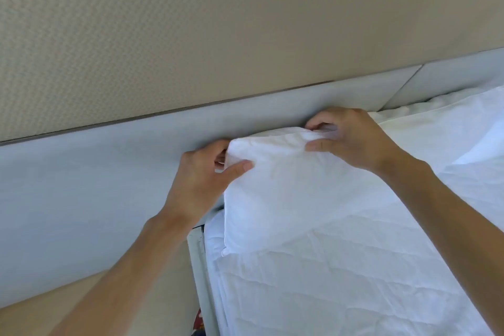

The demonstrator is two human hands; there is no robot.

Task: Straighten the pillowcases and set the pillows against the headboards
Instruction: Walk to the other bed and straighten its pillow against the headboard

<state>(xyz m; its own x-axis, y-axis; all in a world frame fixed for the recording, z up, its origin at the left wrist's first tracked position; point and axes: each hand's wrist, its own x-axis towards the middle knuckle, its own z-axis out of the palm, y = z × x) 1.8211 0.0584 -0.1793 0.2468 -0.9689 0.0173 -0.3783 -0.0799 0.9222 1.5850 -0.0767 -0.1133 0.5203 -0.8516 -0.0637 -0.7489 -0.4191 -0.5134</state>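
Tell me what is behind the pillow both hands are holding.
Behind the pillow runs the pale padded headboard, with the textured wall above it. The left hand and right hand grip its top edge. The headboard part directly behind the pillow is covered.

**Both hands on the pillow's top edge**

Your left hand [203,174] pinches the top left corner of the white pillow [286,194]. Your right hand [351,139] grips its top edge, touching the grey headboard [109,172]. The pillow lies on the quilted mattress [341,286].

Cloth and padding, all matt

White pillow [286,194] in creased cotton-like cloth; quilted white bed cover [354,281]; smooth pale grey padded headboard [95,172]; beige wall [163,22], finely textured.
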